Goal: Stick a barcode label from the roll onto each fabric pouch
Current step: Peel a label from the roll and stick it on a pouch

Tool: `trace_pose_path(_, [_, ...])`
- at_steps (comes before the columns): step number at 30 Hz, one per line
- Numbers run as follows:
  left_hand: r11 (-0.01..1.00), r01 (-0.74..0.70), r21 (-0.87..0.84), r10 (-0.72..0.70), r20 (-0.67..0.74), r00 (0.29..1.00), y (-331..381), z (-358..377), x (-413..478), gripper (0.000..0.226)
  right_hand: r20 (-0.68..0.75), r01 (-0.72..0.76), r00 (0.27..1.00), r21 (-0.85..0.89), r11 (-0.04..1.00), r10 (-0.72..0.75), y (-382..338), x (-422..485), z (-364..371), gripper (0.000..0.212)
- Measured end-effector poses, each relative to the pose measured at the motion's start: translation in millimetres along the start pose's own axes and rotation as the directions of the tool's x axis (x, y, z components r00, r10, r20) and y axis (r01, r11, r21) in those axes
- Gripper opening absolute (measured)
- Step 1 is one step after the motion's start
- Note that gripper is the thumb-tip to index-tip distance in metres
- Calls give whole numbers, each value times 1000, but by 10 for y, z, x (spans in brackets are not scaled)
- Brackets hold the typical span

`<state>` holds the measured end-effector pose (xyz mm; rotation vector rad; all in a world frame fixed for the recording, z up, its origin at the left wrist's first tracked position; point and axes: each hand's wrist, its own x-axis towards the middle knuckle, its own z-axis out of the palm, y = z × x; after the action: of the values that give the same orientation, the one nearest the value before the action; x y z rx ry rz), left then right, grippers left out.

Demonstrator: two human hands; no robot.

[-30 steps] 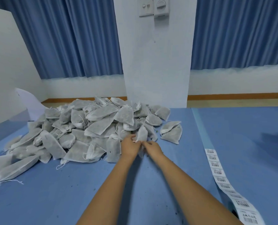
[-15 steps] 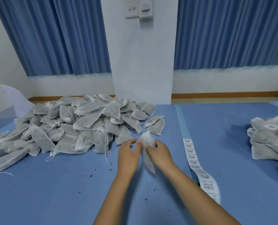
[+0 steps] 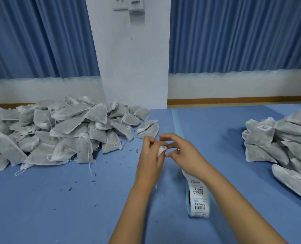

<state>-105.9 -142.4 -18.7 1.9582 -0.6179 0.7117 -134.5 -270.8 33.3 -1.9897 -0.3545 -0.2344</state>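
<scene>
Dozens of unlabelled pouches (image 3: 61, 131) heaped at the far-left of the counter (image 3: 40, 199), the to-do pile I'd guess. Mid-counter, the left grip (image 3: 150, 155) wraps round one pouch (image 3: 160, 152), holding it up for labelling. The right grip (image 3: 181, 152) sits just beside its top, fingers loosely spread, empty. Below that wrist lies the label roll (image 3: 198, 199), with the labelled stack (image 3: 278, 143) at the right edge.

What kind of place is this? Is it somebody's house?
Probably a small packing workroom, not a home: a big heap of fabric pouches, a second pile with a label showing, and a roll of barcode labels lie on a long blue table.
</scene>
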Motion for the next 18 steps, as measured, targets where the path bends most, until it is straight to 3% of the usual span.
trace_pose_path(6, [985,-7,-172,6,-10,1000,58,170,3,33,22,-37,999,91,995,35,251,66,-244,45])
trace_pose_path(12, [999,-30,12,29,96,995,-17,135,-22,16,-60,3,998,153,988,6,468,27,-371,20])
trace_pose_path(18, [1000,-14,1,14,146,989,-147,57,-47,19,-199,42,980,73,996,-27,680,-70,-370,20])
